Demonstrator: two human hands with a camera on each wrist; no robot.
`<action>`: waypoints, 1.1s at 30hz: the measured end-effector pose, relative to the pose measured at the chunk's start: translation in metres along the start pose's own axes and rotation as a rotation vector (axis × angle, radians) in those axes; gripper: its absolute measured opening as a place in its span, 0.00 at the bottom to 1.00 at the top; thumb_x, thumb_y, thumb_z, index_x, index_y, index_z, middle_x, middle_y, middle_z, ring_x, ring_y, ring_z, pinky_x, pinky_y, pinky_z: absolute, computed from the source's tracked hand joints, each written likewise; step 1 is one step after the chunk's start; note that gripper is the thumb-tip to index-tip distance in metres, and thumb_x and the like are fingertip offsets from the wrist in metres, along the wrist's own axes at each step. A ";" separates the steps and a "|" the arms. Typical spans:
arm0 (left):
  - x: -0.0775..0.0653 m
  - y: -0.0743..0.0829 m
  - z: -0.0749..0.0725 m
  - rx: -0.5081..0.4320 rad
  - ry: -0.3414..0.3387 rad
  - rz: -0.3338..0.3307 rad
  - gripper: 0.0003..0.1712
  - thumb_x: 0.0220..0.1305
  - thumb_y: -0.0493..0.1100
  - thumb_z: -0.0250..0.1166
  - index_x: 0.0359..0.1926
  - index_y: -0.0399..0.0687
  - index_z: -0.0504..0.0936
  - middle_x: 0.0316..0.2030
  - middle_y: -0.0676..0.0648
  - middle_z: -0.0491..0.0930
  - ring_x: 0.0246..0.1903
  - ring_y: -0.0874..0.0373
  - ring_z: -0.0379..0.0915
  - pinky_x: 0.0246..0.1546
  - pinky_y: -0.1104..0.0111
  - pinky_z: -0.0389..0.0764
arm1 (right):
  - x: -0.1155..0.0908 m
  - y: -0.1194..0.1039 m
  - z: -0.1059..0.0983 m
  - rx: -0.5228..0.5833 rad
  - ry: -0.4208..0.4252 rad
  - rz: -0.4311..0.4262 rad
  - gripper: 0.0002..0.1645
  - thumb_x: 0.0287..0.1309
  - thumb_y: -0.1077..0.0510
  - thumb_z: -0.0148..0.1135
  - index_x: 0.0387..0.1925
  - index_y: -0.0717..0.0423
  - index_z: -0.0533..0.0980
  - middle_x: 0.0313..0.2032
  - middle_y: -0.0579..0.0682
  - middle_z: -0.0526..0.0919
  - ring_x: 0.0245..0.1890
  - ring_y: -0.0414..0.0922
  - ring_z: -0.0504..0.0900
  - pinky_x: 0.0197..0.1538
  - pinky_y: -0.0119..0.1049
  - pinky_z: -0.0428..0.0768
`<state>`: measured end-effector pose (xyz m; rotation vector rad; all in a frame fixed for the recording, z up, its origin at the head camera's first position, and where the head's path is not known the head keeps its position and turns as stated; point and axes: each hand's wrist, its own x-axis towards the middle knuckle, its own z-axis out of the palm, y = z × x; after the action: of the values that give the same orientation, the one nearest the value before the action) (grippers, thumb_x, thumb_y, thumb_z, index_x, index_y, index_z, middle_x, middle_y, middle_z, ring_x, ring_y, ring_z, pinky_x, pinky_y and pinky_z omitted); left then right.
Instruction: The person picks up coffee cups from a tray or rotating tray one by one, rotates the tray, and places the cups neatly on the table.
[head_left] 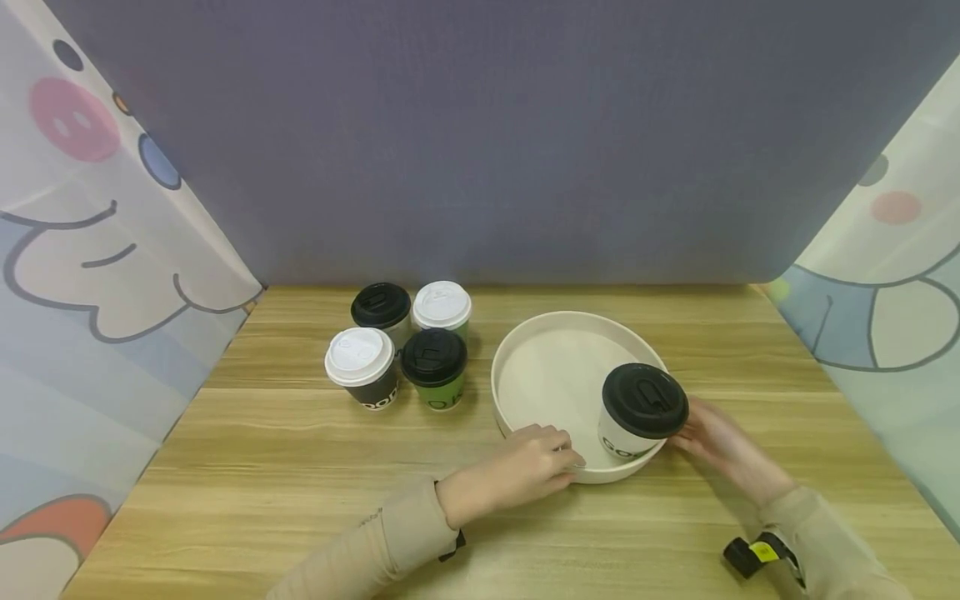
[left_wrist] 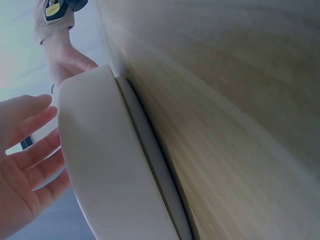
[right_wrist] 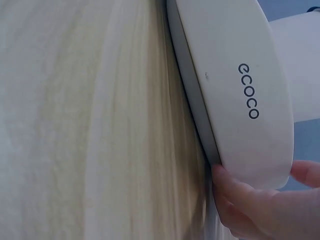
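A round cream tray lies on the wooden table. Inside it, at the front right, stands a white paper cup with a black lid, upright. My right hand grips the tray's right side, partly hidden behind the cup in the head view. In the right wrist view its fingers reach the tray's lower edge, with another digit at the rim. At the tray's front rim is my left hand. The left wrist view has its fingers loosely extended beside the tray wall.
Left of the tray stand a black cup with a white lid, a green cup with a black lid, another black-lidded cup and another white-lidded cup. A grey panel rises behind the table; printed curtains hang at both sides.
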<state>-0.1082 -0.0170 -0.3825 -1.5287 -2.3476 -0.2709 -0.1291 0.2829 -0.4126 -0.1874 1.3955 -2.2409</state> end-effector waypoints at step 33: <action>-0.021 -0.021 -0.003 -0.056 0.050 -0.083 0.03 0.53 0.42 0.63 0.29 0.52 0.83 0.26 0.56 0.72 0.26 0.65 0.67 0.29 0.79 0.66 | -0.015 0.011 0.012 -0.129 0.164 0.085 0.30 0.64 0.60 0.43 0.62 0.61 0.43 0.39 0.44 0.77 0.42 0.39 0.77 0.47 0.33 0.74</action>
<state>-0.1189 -0.0450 -0.3869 -1.4335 -2.3864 -0.3935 -0.1079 0.2761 -0.4145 0.0132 1.6046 -2.1386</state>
